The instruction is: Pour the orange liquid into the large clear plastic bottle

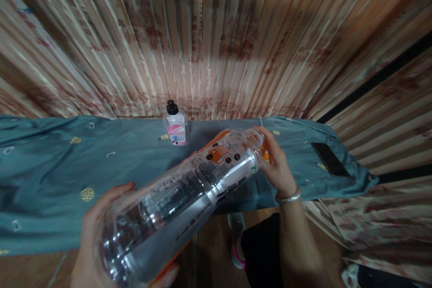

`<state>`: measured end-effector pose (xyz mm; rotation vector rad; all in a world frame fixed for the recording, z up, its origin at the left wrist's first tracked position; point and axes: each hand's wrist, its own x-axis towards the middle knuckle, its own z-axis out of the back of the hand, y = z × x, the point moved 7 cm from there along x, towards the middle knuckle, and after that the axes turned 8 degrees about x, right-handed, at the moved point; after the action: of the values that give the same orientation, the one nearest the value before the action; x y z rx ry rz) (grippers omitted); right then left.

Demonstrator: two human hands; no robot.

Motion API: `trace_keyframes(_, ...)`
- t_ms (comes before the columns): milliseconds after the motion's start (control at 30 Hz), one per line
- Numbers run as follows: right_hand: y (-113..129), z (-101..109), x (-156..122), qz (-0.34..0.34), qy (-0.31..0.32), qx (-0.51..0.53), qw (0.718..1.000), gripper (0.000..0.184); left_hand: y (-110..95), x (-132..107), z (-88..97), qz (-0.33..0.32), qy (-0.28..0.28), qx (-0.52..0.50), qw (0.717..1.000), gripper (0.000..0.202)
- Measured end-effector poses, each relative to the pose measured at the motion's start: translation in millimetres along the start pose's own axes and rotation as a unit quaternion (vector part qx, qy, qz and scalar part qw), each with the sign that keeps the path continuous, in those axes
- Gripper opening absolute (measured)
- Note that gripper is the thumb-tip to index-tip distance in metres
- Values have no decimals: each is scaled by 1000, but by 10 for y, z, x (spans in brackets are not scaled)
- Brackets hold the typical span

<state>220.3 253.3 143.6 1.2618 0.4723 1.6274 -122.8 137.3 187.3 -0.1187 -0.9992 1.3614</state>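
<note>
A large clear plastic bottle (pixel 175 189) with an orange print slants across the view in front of me, its base toward me at the lower left. My left hand (pixel 96 229) wraps round the base, with fingers on both sides. At the far end, my right hand (pixel 275 162), with a silver bangle on the wrist, closes round the bottle's neck; its fingertips are partly hidden. Something small and orange (pixel 266 156) shows beside the right palm, too little of it to name. Beyond the bottle stands a small squeeze bottle (pixel 176 128) with a black cap and pink label.
A teal cloth with yellow prints covers the narrow table (pixel 43 157). On its right end lies a black phone (pixel 330 159). Pleated patterned curtains (pixel 209 45) hang behind and to the right. A dark pole (pixel 378 76) crosses at right. Below shows a shoe (pixel 236 222).
</note>
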Motion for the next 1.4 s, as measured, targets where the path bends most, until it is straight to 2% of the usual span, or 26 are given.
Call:
trace_keyframes(100, -1, 0, -1, 1, -2, -3, 1000, 57, -6, -3, 3, -14, -9, 6, 1000, 90)
trace_keyframes(267, 11, -4, -4, 1, -4, -7, 1000, 57, 32, -22, -18, 16, -7, -6, 1000, 90)
trace_keyframes(800, 14, -9, -2, 8, -2, -3, 1000, 59, 57, -38, -20, 21, -6, -16, 1000, 91)
trace_keyframes(1100, 0, -6, -5, 13, 4, 0, 1000, 63, 48, -20, -12, -8, -6, -5, 1000, 92)
trace_keyframes(1400, -8, -9, -11, 13, 2, -1, 1000, 62, 48, -19, -31, 33, -14, -36, 999, 90)
